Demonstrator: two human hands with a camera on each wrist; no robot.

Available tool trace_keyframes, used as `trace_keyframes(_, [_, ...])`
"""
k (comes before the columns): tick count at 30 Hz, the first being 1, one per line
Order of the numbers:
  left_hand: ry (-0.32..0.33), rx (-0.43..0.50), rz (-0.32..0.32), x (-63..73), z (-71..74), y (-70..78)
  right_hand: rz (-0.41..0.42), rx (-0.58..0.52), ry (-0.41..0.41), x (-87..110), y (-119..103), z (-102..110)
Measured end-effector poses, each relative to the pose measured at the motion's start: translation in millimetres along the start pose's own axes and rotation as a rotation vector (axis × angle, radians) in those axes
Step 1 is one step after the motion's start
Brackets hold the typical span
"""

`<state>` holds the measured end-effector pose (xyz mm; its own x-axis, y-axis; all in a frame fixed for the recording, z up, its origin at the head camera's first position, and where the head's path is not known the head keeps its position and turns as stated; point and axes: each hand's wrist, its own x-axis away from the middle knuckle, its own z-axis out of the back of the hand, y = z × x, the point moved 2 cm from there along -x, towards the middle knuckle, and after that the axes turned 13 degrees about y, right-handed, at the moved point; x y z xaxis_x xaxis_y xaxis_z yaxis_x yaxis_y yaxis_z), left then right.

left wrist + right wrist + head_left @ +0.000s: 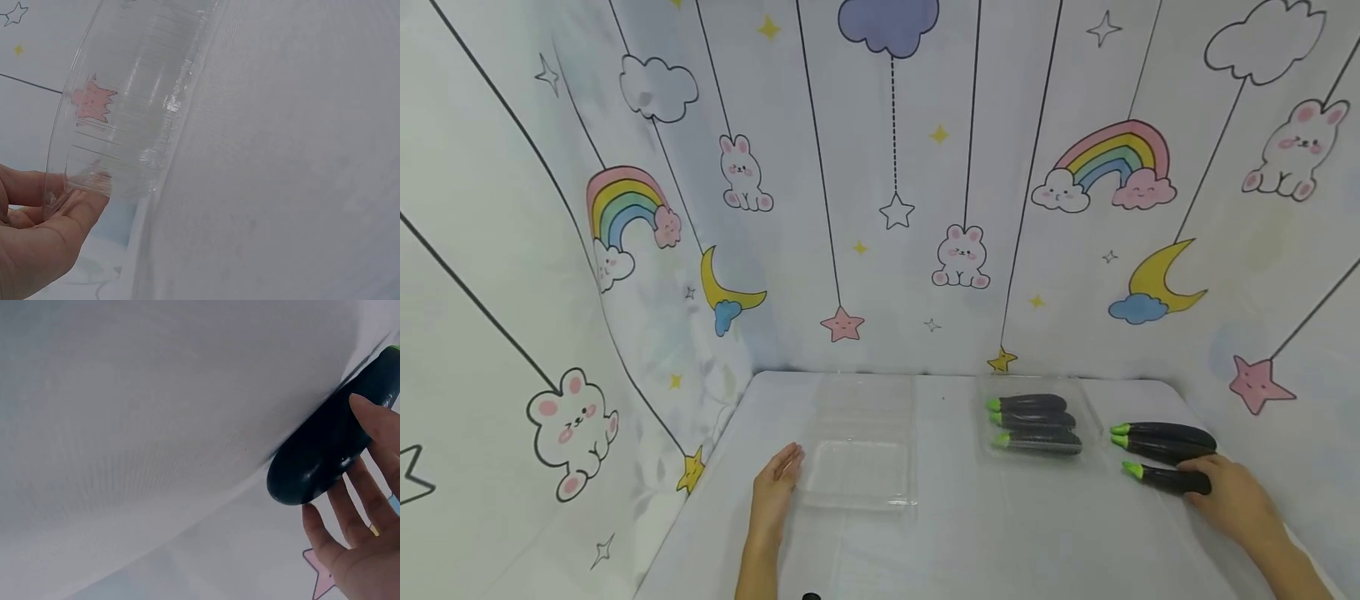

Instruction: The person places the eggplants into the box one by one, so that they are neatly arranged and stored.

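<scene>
Right hand (1231,493) around eggplant (1168,478) (blunt end)

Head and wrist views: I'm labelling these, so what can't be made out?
Head: a dark object, cut off by the bottom edge, so unidentifiable.
Left wrist: upper end of the clear container, cut off by the top edge.
Right wrist: stem end of the eggplant, partly cut off by the right edge.

Container (859,471) glossy plastic; eggplant (312,456) smooth, shiny; tablecloth (962,533) matt.
</scene>
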<state>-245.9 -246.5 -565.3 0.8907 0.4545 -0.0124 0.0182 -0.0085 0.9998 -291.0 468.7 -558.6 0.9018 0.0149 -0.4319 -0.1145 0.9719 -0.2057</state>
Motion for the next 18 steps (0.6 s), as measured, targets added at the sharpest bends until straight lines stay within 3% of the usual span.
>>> trace_keyframes(7, [-0.007, -0.037, 0.010, 0.7, 2.7, -1.4, -0.047, -0.035, -0.022, 0.4, -2, 7])
trace_keyframes(13, [-0.016, -0.040, 0.006, 0.8, 3.0, -1.0, -0.037, -0.072, 0.096, 2.3, -6, 15])
trace_keyframes(18, [-0.023, -0.022, 0.012, -0.6, 2.0, -1.1, -0.050, -0.077, 0.137, 5.4, -9, 21])
